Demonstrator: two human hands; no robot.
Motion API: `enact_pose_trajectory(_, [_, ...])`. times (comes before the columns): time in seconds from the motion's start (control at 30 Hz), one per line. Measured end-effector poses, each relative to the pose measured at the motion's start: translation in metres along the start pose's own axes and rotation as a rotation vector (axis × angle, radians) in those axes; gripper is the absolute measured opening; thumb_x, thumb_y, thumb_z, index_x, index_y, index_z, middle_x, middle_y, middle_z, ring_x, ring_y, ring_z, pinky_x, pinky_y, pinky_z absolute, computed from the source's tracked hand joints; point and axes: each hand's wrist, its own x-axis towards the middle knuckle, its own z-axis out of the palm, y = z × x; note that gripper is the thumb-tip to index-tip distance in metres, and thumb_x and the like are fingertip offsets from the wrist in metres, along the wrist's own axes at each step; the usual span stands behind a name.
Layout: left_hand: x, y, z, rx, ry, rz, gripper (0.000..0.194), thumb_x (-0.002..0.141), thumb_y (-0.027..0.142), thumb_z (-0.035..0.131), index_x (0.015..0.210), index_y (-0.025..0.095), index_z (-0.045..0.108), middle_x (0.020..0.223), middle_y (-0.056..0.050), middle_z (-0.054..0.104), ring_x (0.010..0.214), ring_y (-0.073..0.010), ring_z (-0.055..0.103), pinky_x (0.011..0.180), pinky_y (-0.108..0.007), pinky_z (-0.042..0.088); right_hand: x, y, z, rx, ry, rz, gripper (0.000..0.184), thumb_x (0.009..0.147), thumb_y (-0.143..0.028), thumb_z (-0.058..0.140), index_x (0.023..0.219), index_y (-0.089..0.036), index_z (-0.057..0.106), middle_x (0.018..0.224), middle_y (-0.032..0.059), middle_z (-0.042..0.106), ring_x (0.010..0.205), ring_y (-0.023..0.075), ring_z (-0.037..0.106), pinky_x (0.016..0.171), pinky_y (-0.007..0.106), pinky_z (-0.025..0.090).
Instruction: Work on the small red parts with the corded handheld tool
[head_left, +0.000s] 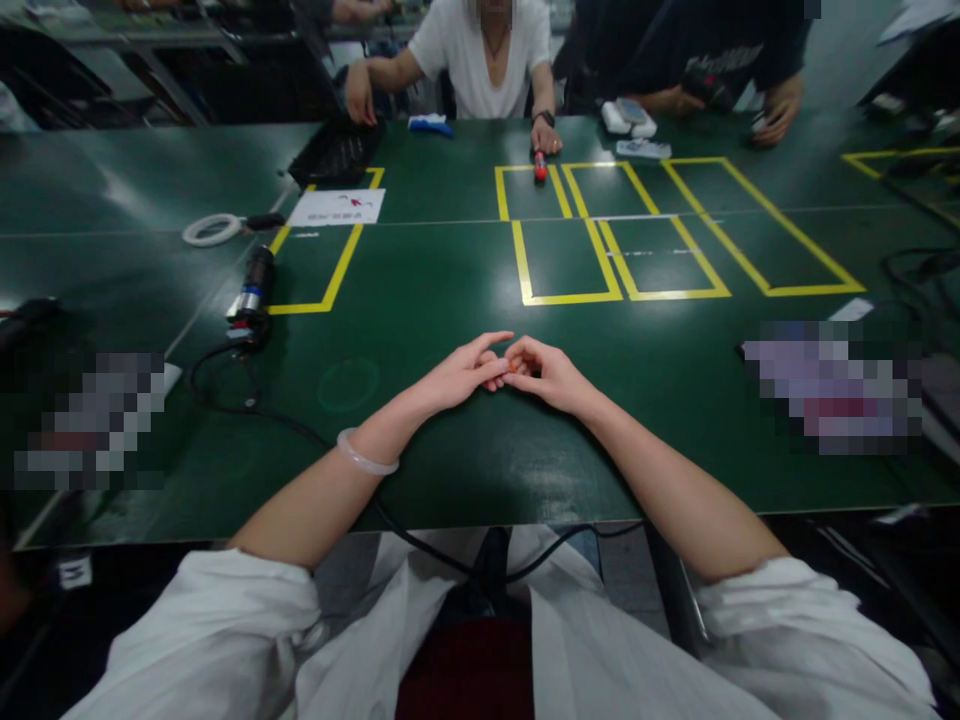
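Observation:
My left hand (pixel 469 373) and my right hand (pixel 545 372) meet at the fingertips just above the green table (pixel 450 460). On the left hand the index finger reaches out while the other fingers curl in. The right hand's fingers bend into a pinch against the left fingertips. A tiny orange spot (pixel 513 367) shows between them, too small to name. Around my left forearm sits a pale bangle (pixel 366 454).
Yellow tape frames (pixel 574 298) mark the table. At left lie a black cylinder (pixel 257 275) with a cable, a white ring (pixel 213 231) and a printed sheet (pixel 337 206). Across the table, a person's hand (pixel 546 135) touches a red object (pixel 540 167); another person sits right.

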Motion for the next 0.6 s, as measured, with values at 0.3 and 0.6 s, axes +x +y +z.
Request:
enact_pose_trajectory(0.3, [-0.003,-0.014,-0.004,-0.055,0.059,-0.009,0.036,0.086,0.040,0.066,0.107,0.012,0.057,0.089,-0.006,0.067,0.077,-0.0119,0.061,0.075,-0.027,0.049,0.000,-0.003,-0.001,-0.220,0.095,-0.020,0.019,0.083,-0.032,0.069,0.092,-0.019,0.057,0.072,-0.0024,0.060,0.061,0.0109,0.052,0.058,0.024,0.041])
enact_pose_trajectory(0.6, [-0.003,-0.012,0.000,0.021,0.080,-0.006,0.033,0.080,0.036,0.071,0.098,0.012,0.059,0.084,-0.004,0.063,0.076,-0.0122,0.059,0.071,-0.026,0.045,-0.001,-0.007,-0.001,-0.274,0.042,-0.018,0.017,0.084,-0.028,0.066,0.095,-0.020,0.056,0.075,-0.0027,0.060,0.061,0.0103,0.052,0.059,0.023,0.041])
